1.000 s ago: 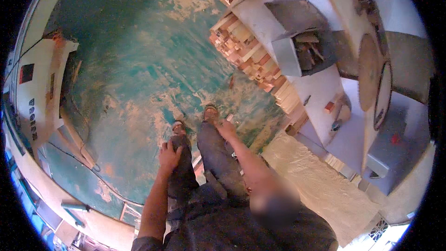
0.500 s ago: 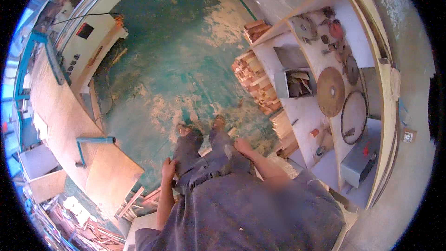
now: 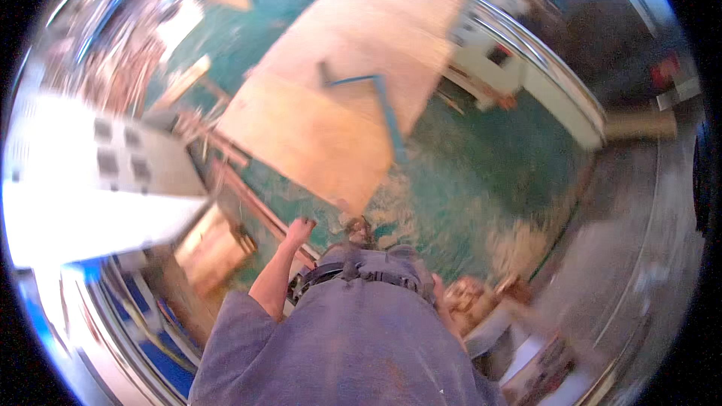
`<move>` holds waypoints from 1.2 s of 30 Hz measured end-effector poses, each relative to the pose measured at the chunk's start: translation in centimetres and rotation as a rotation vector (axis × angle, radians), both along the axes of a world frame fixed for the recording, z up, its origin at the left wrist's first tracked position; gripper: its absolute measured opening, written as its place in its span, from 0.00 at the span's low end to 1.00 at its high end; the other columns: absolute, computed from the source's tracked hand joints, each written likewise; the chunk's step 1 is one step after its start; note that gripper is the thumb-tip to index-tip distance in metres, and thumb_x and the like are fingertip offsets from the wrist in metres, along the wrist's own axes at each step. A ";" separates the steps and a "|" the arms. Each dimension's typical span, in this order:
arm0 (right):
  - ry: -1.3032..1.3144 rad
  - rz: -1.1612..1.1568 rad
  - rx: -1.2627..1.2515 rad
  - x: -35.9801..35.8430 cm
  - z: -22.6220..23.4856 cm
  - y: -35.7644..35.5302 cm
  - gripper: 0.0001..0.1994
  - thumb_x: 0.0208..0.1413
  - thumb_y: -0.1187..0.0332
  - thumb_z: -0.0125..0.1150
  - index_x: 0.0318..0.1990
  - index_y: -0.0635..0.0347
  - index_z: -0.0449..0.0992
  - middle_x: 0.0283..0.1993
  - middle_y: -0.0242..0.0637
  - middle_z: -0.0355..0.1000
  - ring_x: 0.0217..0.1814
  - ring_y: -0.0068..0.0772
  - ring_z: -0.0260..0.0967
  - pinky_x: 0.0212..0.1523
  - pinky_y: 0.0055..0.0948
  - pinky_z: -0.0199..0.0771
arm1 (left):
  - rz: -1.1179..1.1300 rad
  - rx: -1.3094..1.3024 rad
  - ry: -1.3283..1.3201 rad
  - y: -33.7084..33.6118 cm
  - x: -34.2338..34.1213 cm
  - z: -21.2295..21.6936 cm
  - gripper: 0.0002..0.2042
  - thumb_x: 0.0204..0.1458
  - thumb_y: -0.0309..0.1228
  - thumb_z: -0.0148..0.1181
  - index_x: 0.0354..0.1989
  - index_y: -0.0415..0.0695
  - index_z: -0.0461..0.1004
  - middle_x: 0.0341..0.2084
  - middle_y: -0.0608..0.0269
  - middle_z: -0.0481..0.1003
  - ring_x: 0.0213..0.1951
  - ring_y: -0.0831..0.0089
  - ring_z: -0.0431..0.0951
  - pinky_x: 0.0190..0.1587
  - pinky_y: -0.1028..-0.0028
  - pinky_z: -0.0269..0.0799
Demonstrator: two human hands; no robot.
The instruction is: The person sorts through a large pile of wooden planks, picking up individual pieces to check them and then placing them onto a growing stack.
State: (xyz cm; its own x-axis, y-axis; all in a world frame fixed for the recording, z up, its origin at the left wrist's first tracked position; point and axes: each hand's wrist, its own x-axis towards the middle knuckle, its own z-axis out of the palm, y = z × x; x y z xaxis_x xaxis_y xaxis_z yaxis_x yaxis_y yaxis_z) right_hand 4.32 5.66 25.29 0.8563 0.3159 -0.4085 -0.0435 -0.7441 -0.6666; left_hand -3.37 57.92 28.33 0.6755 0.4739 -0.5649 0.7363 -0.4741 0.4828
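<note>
My left hand (image 3: pixel 301 231) hangs out in front of my left side, above long reddish wood strips (image 3: pixel 252 197) lying on the green floor. Its fingers look loosely curled, with nothing visible in them. Against my right hip is my right hand (image 3: pixel 438 287), mostly hidden by my body and smeared, so its fingers do not show. Ahead of me stretches a large plywood-topped bench (image 3: pixel 301 143), its near corner close to my shoe. A teal bent metal bar (image 3: pixel 383 105) rests across that top. Neither hand touches the bench.
At left stands a bright white cabinet-like machine (image 3: pixel 143 165), with a wooden block (image 3: pixel 214 252) below it. Scrap wood (image 3: pixel 120 68) is heaped at far left. A pale machine (image 3: pixel 526 83) stands beyond the bench at right. Stacked wood (image 3: pixel 470 301) and shelving (image 3: pixel 526 349) are near my right side.
My view has swung left: the bench now lies straight ahead and the shelving has shifted to the lower right. My left hand reaches farther from my body; my right hand has drawn close to my hip.
</note>
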 end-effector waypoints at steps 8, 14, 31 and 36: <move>-0.109 0.306 0.032 17.3 15.3 16.7 0.12 0.55 0.68 0.57 0.44 0.65 0.76 0.38 0.44 0.75 0.38 0.39 0.73 0.43 0.33 0.71 | 0.627 0.031 -0.067 -10.1 -10.3 4.6 0.22 0.56 0.45 0.46 0.24 0.38 0.76 0.25 0.46 0.77 0.32 0.49 0.77 0.36 0.56 0.71; -0.576 0.670 0.497 23.4 25.4 32.3 0.09 0.55 0.70 0.58 0.41 0.63 0.76 0.36 0.46 0.74 0.37 0.45 0.72 0.38 0.37 0.72 | 1.107 -0.036 0.363 -22.4 -17.4 8.1 0.24 0.50 0.50 0.50 0.31 0.40 0.80 0.30 0.44 0.78 0.39 0.47 0.77 0.45 0.56 0.70; -0.909 0.938 0.206 18.2 17.3 55.4 0.18 0.50 0.67 0.59 0.50 0.58 0.72 0.56 0.45 0.65 0.60 0.49 0.60 0.58 0.46 0.60 | 1.850 -0.278 -0.109 -16.1 -24.5 5.8 0.11 0.51 0.36 0.59 0.25 0.39 0.75 0.18 0.62 0.72 0.16 0.73 0.72 0.17 0.72 0.65; -1.012 0.926 0.126 17.3 16.9 55.5 0.17 0.53 0.66 0.56 0.51 0.57 0.71 0.57 0.43 0.64 0.58 0.47 0.60 0.58 0.46 0.59 | 1.842 -0.154 -0.239 -8.6 -31.4 4.9 0.12 0.52 0.35 0.58 0.24 0.38 0.71 0.16 0.63 0.70 0.15 0.75 0.70 0.15 0.75 0.64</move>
